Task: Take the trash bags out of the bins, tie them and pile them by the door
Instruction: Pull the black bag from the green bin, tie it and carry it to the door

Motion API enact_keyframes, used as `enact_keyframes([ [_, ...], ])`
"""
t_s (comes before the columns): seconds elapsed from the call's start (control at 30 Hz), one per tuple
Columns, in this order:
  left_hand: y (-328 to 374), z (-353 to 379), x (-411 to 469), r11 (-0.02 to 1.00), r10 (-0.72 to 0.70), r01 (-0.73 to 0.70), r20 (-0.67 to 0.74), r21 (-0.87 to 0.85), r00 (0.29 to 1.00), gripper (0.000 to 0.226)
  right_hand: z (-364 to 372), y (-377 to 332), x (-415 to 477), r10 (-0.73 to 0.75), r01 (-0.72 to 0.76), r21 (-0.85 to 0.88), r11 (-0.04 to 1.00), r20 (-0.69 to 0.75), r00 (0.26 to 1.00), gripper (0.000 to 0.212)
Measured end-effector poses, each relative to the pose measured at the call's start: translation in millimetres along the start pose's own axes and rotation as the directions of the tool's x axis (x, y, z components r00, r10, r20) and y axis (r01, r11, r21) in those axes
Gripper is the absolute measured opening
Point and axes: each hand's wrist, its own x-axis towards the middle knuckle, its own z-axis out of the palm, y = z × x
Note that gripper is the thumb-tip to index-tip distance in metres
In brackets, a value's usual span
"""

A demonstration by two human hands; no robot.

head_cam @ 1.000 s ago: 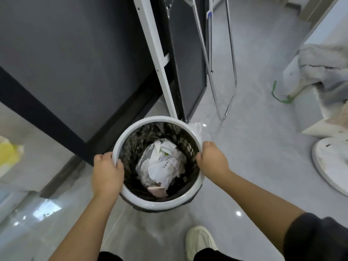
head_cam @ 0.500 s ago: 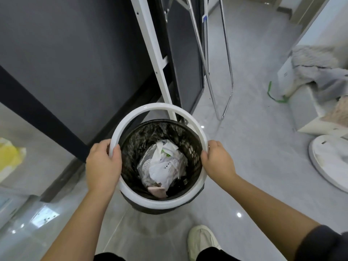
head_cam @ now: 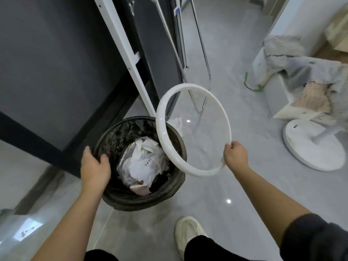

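fig.: trash bag [head_cam: 122, 131] (thin black film liner) sat in the bin [head_cam: 135, 206] on the floor [head_cam: 244, 185] beside a dark cabinet [head_cam: 56, 63], top edge folded out over the rim. crumpled paper & wrappers [head_cam: 145, 161] lay at the bottom, well below the rim. judged light, soft & floppy. the film was prob. slippery and apt to tear if snagged on the bin wall, so it was best taken by gathering the folded edge at opp. sides of the rim, then lifted straight up. l. hand [head_cam: 95, 166] grasped the bag-covered rim at the left side, thumb inside, fingers outside. r. hand [head_cam: 235, 155] was clenched round the white ring [head_cam: 160, 127], a stiff retaining hoop held tilted in the air to the right of the bin. its left arc overlapped the bin's right edge in view; contact could not be told. vs. 0.5 s earlier: the ring had then hung just over the bin mouth w/ both hands on it. it had since swung clear to the right in the r. hand alone, the l. hand had dropped to the rim, and the bag edge was exposed.
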Motion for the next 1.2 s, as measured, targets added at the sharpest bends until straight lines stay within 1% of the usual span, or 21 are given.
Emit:
enact_keyframes([
  [0.07, -9, 1, 4, 0.99, -0.127, 0.126, -0.005, -0.068, 0.992, 0.053, 1, 21, 5, 0.117, -0.117, 0.025, 0.993, -0.017, 0.993, 0.028],
  [0.1, -13, 1, 6, 0.982, -0.16, 0.16, 0.003, -0.099, 0.987, 0.049, 3, 33, 8, 0.17, -0.17, 0.03, 0.985, -0.019, 0.985, 0.029],
  [0.2, -24, 2, 11, 0.958, -0.193, 0.193, 0.018, -0.211, 0.981, 0.044, 11, 62, 7, 0.347, -0.348, 0.061, 0.936, 0.023, 0.938, 0.029],
  [0.3, -26, 4, 10, 0.929, -0.201, 0.193, 0.007, -0.317, 0.98, 0.043, 17, 80, 3, 0.528, -0.534, 0.118, 0.837, 0.08, 0.846, 0.026],
  [0.4, -29, 6, 8, 0.908, -0.21, 0.193, -0.005, -0.371, 0.978, 0.043, 23, 95, 2, 0.655, -0.677, 0.221, 0.702, 0.173, 0.736, 0.028],
  [0.5, -34, 8, 9, 0.886, -0.209, 0.194, 0.012, -0.421, 0.978, 0.045, 35, 109, 2, 0.728, -0.756, 0.314, 0.574, 0.226, 0.647, 0.03],
  [0.57, -35, 8, 9, 0.867, -0.214, 0.212, 0.047, -0.452, 0.976, 0.044, 43, 112, -1, 0.754, -0.787, 0.326, 0.524, 0.252, 0.607, 0.03],
  [0.63, -34, 9, 7, 0.838, -0.23, 0.243, 0.088, -0.489, 0.969, 0.042, 50, 112, -2, 0.762, -0.802, 0.304, 0.514, 0.268, 0.59, 0.025],
  [0.73, -31, 9, 5, 0.775, -0.262, 0.301, 0.15, -0.556, 0.953, 0.036, 59, 115, -2, 0.758, -0.798, 0.268, 0.54, 0.256, 0.599, 0.023],
  [0.77, -29, 9, 2, 0.752, -0.277, 0.33, 0.18, -0.571, 0.944, 0.032, 61, 118, -2, 0.741, -0.783, 0.271, 0.56, 0.259, 0.619, 0.026],
  [0.83, -24, 9, -3, 0.699, -0.303, 0.384, 0.236, -0.603, 0.923, 0.023, 64, 123, -5, 0.646, -0.717, 0.282, 0.637, 0.313, 0.697, 0.033],
  [0.87, -23, 9, -5, 0.672, -0.303, 0.399, 0.26, -0.623, 0.917, 0.024, 64, 124, -7, 0.602, -0.687, 0.285, 0.669, 0.335, 0.725, 0.036],
  [0.93, -23, 8, -6, 0.629, -0.293, 0.423, 0.304, -0.652, 0.906, 0.029, 65, 121, -10, 0.572, -0.674, 0.267, 0.689, 0.37, 0.732, 0.04],
  [1.0, -31, 7, -2, 0.581, -0.333, 0.468, 0.331, -0.666, 0.883, 0.031, 63, 109, -13, 0.568, -0.682, 0.203, 0.703, 0.416, 0.71, 0.041],
  [1.07, -38, 5, 1, 0.535, -0.407, 0.534, 0.355, -0.655, 0.842, 0.032, 59, 89, -20, 0.594, -0.712, 0.149, 0.686, 0.45, 0.667, 0.039],
  [1.1, -42, 6, 2, 0.531, -0.455, 0.58, 0.37, -0.618, 0.81, 0.034, 58, 78, -21, 0.574, -0.708, 0.168, 0.686, 0.473, 0.668, 0.039],
  [1.17, -46, 3, 1, 0.547, -0.514, 0.673, 0.435, -0.498, 0.74, 0.039, 60, 55, -27, 0.439, -0.658, 0.259, 0.707, 0.568, 0.696, 0.043],
  [1.2, -48, 1, -1, 0.552, -0.528, 0.702, 0.464, -0.45, 0.712, 0.035, 61, 44, -31, 0.364, -0.646, 0.312, 0.697, 0.623, 0.693, 0.044],
])
